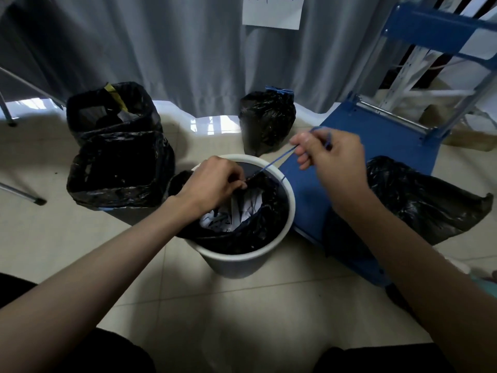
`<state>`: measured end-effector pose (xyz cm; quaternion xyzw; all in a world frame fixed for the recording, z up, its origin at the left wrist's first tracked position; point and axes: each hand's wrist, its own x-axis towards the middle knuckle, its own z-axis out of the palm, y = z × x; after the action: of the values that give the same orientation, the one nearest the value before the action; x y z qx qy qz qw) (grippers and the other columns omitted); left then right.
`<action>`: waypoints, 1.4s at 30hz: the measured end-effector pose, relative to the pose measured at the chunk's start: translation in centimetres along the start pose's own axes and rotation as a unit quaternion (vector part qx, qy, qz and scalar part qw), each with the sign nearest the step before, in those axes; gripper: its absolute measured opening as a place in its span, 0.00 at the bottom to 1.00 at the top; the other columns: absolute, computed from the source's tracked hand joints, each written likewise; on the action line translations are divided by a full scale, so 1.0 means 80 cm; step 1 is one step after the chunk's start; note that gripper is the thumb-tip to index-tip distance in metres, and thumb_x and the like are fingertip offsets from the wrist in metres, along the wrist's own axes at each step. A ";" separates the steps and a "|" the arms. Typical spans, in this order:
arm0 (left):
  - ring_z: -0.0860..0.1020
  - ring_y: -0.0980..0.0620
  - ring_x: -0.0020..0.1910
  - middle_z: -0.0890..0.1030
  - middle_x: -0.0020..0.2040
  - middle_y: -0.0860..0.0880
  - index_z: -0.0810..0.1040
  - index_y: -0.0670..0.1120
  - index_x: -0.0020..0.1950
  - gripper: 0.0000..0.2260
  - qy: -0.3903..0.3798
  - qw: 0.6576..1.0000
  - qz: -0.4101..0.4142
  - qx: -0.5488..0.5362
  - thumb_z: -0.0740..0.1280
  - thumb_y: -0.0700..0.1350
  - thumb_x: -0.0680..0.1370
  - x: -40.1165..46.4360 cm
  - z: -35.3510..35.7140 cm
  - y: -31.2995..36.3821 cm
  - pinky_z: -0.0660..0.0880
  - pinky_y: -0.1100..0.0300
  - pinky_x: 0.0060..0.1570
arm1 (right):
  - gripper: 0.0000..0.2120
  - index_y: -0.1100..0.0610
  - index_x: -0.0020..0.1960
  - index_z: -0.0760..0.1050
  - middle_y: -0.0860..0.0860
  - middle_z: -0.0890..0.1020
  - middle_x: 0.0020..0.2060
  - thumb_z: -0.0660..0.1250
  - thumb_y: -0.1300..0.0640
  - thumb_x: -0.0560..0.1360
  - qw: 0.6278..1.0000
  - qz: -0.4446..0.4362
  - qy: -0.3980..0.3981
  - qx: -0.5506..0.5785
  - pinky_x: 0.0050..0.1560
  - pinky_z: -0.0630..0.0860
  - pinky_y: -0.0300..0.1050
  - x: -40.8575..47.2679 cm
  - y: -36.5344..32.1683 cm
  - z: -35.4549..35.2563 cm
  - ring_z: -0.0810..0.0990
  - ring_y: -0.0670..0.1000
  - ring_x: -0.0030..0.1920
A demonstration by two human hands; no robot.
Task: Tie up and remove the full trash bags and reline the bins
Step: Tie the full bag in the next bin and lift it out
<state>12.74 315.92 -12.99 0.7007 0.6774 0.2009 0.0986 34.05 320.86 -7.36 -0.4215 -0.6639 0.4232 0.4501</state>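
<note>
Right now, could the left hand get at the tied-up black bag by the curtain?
Probably not yet. The left hand pinches the bag's gathered edge in the white bin, and the right hand pulls the blue drawstring. The tied bag stands beyond the bin; open floor otherwise.

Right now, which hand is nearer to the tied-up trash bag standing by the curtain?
Right. The right hand pulls the blue drawstring just in front of the tied bag; the left hand grips the liner over the white bin, farther back.

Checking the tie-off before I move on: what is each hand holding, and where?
Right hand pinches the blue drawstring, pulled out from the bag's rim. Left hand grips the black bag at its gathered rim.
</note>
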 end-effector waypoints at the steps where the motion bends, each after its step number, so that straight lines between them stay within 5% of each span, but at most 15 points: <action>1: 0.80 0.49 0.38 0.84 0.37 0.51 0.84 0.51 0.42 0.02 0.002 1.000 -0.009 -0.002 0.74 0.46 0.74 -0.001 0.000 -0.001 0.77 0.53 0.42 | 0.10 0.57 0.43 0.83 0.52 0.81 0.32 0.64 0.63 0.79 0.999 0.008 0.016 0.026 0.37 0.77 0.38 0.003 0.000 -0.006 0.77 0.47 0.32; 4: 0.80 0.49 0.38 0.84 0.38 0.51 0.85 0.51 0.42 0.01 0.005 0.999 -0.032 -0.009 0.75 0.45 0.73 -0.002 0.001 -0.004 0.77 0.55 0.42 | 0.06 0.57 0.54 0.80 0.53 0.82 0.40 0.67 0.63 0.78 0.991 0.067 0.008 0.112 0.42 0.80 0.40 0.004 -0.001 -0.009 0.81 0.49 0.38; 8: 0.81 0.48 0.40 0.83 0.38 0.51 0.83 0.51 0.41 0.03 0.019 0.997 -0.069 0.001 0.75 0.47 0.73 -0.003 0.003 -0.009 0.78 0.52 0.43 | 0.32 0.57 0.72 0.67 0.53 0.77 0.57 0.75 0.52 0.73 0.979 0.183 -0.071 -0.056 0.47 0.83 0.49 0.000 0.011 -0.006 0.85 0.57 0.46; 12: 0.80 0.49 0.39 0.81 0.35 0.53 0.83 0.51 0.41 0.04 0.020 0.997 -0.075 -0.007 0.74 0.48 0.73 -0.001 0.001 -0.009 0.79 0.51 0.43 | 0.26 0.65 0.52 0.81 0.62 0.84 0.42 0.76 0.42 0.69 0.926 0.186 -0.216 -0.247 0.45 0.83 0.51 -0.020 0.020 0.004 0.84 0.57 0.38; 17: 0.79 0.55 0.40 0.81 0.39 0.56 0.83 0.52 0.41 0.13 0.012 0.999 -0.033 -0.041 0.73 0.61 0.70 -0.003 -0.003 0.003 0.78 0.55 0.44 | 0.18 0.68 0.32 0.75 0.59 0.79 0.25 0.76 0.56 0.70 0.941 0.090 -0.180 -0.270 0.42 0.80 0.49 -0.034 0.035 0.021 0.82 0.56 0.32; 19: 0.77 0.60 0.41 0.78 0.42 0.57 0.84 0.54 0.44 0.18 0.032 0.996 0.000 -0.087 0.70 0.67 0.68 -0.005 -0.002 0.014 0.75 0.59 0.46 | 0.15 0.63 0.30 0.75 0.56 0.80 0.26 0.76 0.58 0.69 0.943 0.070 -0.172 -0.276 0.43 0.79 0.49 -0.032 0.039 0.024 0.82 0.56 0.33; 23: 0.75 0.61 0.39 0.75 0.41 0.55 0.84 0.53 0.52 0.19 0.043 0.988 0.008 -0.149 0.74 0.64 0.68 -0.007 -0.001 0.029 0.72 0.64 0.44 | 0.18 0.51 0.27 0.69 0.48 0.73 0.23 0.75 0.58 0.69 0.943 0.017 -0.166 -0.289 0.37 0.70 0.45 -0.035 0.040 0.034 0.72 0.47 0.30; 27: 0.73 0.61 0.33 0.79 0.35 0.53 0.85 0.52 0.45 0.08 0.015 0.974 0.006 -0.227 0.75 0.55 0.72 -0.007 0.001 0.031 0.69 0.65 0.37 | 0.19 0.48 0.28 0.66 0.46 0.70 0.24 0.73 0.57 0.70 0.938 -0.011 -0.169 -0.302 0.39 0.71 0.47 -0.037 0.041 0.039 0.70 0.46 0.30; 30: 0.74 0.58 0.36 0.82 0.36 0.47 0.84 0.51 0.39 0.07 -0.009 0.962 0.005 -0.274 0.72 0.51 0.76 -0.008 0.006 0.035 0.71 0.58 0.39 | 0.16 0.48 0.31 0.68 0.45 0.72 0.26 0.73 0.58 0.70 0.936 -0.018 -0.165 -0.310 0.43 0.76 0.49 -0.036 0.043 0.039 0.73 0.48 0.33; 33: 0.72 0.58 0.34 0.79 0.32 0.52 0.80 0.49 0.35 0.15 -0.030 0.951 -0.014 -0.308 0.66 0.53 0.80 -0.009 0.010 0.033 0.69 0.57 0.40 | 0.10 0.47 0.35 0.75 0.47 0.75 0.27 0.72 0.59 0.69 0.934 -0.037 -0.176 -0.308 0.43 0.78 0.52 -0.039 0.044 0.040 0.76 0.51 0.35; 36: 0.71 0.58 0.35 0.78 0.33 0.52 0.82 0.45 0.38 0.11 -0.046 0.941 -0.030 -0.335 0.69 0.48 0.78 -0.008 0.012 0.030 0.69 0.58 0.41 | 0.05 0.49 0.39 0.81 0.50 0.82 0.32 0.72 0.58 0.70 0.926 -0.031 -0.199 -0.318 0.45 0.78 0.52 -0.043 0.041 0.042 0.79 0.52 0.39; 42: 0.76 0.53 0.40 0.83 0.43 0.38 0.82 0.44 0.41 0.07 0.014 0.931 -0.073 -0.358 0.70 0.46 0.77 -0.002 0.009 0.030 0.76 0.52 0.47 | 0.14 0.51 0.30 0.73 0.47 0.76 0.24 0.74 0.55 0.71 0.928 0.006 -0.187 -0.323 0.44 0.78 0.48 -0.038 0.039 0.037 0.76 0.46 0.32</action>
<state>15.25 315.72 -12.70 0.5648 0.6111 0.4318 0.3480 32.55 318.34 -11.73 -0.4614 -0.8341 0.2598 0.1544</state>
